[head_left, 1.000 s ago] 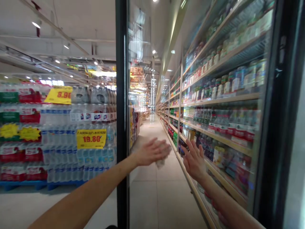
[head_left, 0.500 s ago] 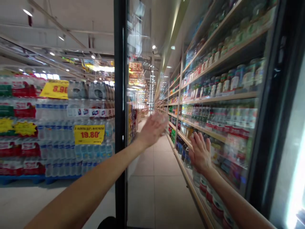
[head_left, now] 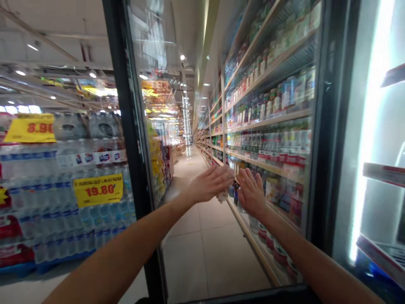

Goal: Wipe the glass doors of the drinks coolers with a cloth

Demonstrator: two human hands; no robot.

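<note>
A tall glass door point(head_left: 186, 261) in a black frame stands in front of me. My left hand point(head_left: 207, 184) lies flat towards the glass, its fingers stretched and slightly blurred. Beneath its fingertips a pale crumpled cloth point(head_left: 222, 196) sticks out, mostly hidden by the hand. Just to the right, my right hand point(head_left: 251, 193) is open, its palm turned to the pane and its fingers a little apart. Nothing shows in that hand. The two hands almost meet near the pane's middle.
Packs of bottled water point(head_left: 57, 211) are stacked at left, with a yellow price sign point(head_left: 98, 190) on them. Shelves of bottles and cans point(head_left: 275, 101) appear in the glass. A lit refrigerator interior with a shelf edge point(head_left: 382, 173) lies at far right.
My left hand has moved down and rightward across the glass, closer to my right hand. The view has turned right, bringing more of the lit refrigerator into sight.
</note>
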